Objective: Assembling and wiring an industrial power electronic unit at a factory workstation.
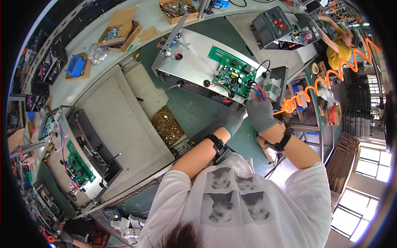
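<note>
Both my hands wear grey gloves and meet at the near edge of an open metal chassis [186, 62]. My left hand [234, 119] is closed by the chassis's near side; what its fingertips hold, if anything, is too small to make out. Just right of it, my right hand [260, 113] is curled in below a bundle of red and blue wires [258, 91], its fingertips mostly hidden. The wires run from a green circuit board [235, 74] lying on the silver plate. A silver transformer-like block [271, 88] sits at the chassis's right end.
An orange coiled hose [316, 89] hangs at the right. Brass-coloured screws fill a box [167, 126] left of my hands. A second chassis [78, 153] stands far left, and a finished-looking unit [271, 25] at the back right. Another person in yellow [341, 49] works beyond it.
</note>
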`<state>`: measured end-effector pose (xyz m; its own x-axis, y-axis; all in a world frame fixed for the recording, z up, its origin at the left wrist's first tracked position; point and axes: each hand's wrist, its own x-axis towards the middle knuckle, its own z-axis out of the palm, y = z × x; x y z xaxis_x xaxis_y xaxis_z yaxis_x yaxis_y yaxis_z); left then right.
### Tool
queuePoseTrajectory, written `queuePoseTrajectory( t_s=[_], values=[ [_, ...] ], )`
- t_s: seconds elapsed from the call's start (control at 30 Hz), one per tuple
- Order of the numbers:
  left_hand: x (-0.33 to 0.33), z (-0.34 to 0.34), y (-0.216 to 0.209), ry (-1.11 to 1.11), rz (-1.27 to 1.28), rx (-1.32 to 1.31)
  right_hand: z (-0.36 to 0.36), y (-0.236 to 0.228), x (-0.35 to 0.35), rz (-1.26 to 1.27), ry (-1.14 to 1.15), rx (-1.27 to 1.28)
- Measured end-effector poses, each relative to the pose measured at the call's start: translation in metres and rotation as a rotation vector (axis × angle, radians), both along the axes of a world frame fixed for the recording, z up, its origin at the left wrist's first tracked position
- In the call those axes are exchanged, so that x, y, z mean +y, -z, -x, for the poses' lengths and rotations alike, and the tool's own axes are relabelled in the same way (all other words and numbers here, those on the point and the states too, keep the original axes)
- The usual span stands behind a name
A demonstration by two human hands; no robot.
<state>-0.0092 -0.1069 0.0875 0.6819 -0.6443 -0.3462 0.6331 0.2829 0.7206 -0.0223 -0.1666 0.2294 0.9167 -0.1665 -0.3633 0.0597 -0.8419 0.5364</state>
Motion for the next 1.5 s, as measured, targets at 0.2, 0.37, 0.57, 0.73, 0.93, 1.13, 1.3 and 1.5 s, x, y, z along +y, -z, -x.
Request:
queuePoseTrajectory(
  t_s=[0.2, 0.37, 0.57, 0.73, 0.93, 1.13, 1.3, 1.5],
  values=[
    [-0.002, -0.001, 0.007, -0.065, -0.187, -0.435, 0.021, -0.008, -0.010, -0.004, -0.278, -0.249],
    [-0.003, 0.003, 0.036, -0.229, -0.133, -0.464, 0.005, 0.029, -0.007, 0.117, -0.342, -0.180],
    [0.039, -0.014, 0.019, -0.073, -0.577, -1.018, 0.022, -0.002, -0.007, -0.147, -0.408, -0.341],
    [0.069, -0.037, 0.069, 0.215, -0.765, -0.983, 0.050, 0.003, -0.017, -0.263, -0.541, -0.427],
    [0.115, -0.038, 0.055, 0.188, -0.785, -0.941, 0.093, 0.029, -0.012, -0.870, 0.217, -0.470],
    [0.144, -0.055, 0.040, -0.111, -0.620, -0.607, 0.043, 0.039, 0.016, -1.018, 0.538, -0.935],
    [0.153, -0.072, 0.008, -0.172, -0.551, -0.330, 0.032, 0.042, 0.009, -0.642, 0.571, -0.990],
    [0.143, -0.078, -0.024, -0.302, -0.459, -0.332, 0.025, 0.043, 0.008, -0.723, 0.694, -0.990]
  ],
)
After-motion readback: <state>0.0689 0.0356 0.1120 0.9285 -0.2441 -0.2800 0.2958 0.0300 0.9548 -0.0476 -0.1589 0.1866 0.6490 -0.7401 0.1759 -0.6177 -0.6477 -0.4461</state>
